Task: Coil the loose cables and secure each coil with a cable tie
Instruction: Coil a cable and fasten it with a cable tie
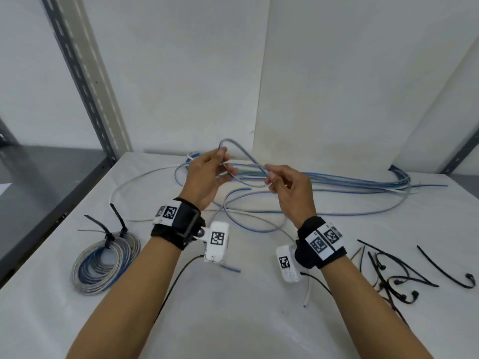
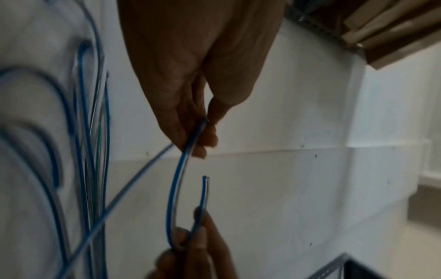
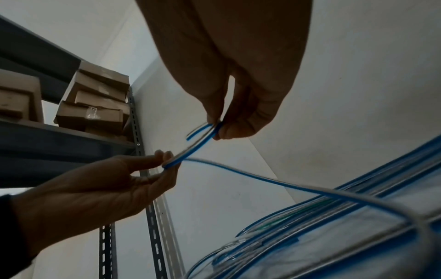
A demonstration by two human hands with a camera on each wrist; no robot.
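While held up over the table:
Grip: left hand (image 1: 207, 174) and right hand (image 1: 290, 189) both pinch one blue-and-grey cable (image 1: 243, 154), bent into a small loop.
Hard to see: the fingertips (image 2: 207, 139) are dark and blurry in the wrist views.
Around: loose cables (image 1: 337, 182) lie behind the hands; a tied coil (image 1: 106, 263) sits left; black cable ties (image 1: 396, 278) lie right.
Shapes: cables thin and bendy; white table (image 1: 233, 320) flat.
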